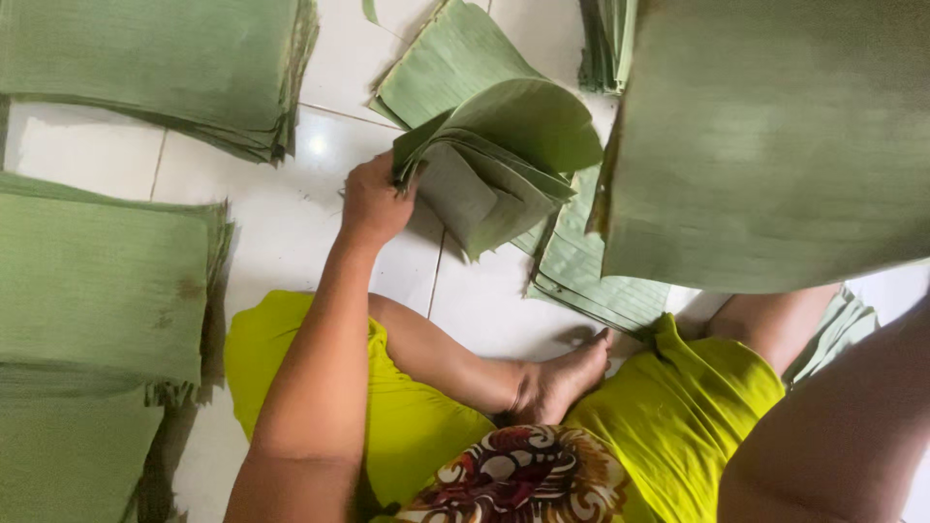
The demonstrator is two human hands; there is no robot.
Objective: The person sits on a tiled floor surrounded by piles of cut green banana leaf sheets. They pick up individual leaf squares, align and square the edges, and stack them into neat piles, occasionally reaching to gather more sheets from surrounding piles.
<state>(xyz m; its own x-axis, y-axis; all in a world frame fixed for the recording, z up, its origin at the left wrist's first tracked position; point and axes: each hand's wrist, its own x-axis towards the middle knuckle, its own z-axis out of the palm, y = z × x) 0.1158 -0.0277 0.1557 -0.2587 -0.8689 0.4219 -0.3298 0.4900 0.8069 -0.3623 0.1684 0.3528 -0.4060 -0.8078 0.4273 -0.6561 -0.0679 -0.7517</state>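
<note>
My left hand [375,200] grips a folded bundle of green leaf sheets [499,155] by its left edge, lifted a little above the white tiled floor [281,232]. A large green leaf sheet [775,145] is raised close to the camera at the upper right. My right forearm [833,426] reaches up behind that sheet; the right hand itself is hidden by it. I sit cross-legged on the floor in yellow-green shorts [417,416], one bare foot [562,378] between my knees.
Stacks of cut green leaves lie around me: one stack at the top left [165,68], two at the left [97,281], flat sheets under the bundle [591,276], and another pile at the top middle [605,39].
</note>
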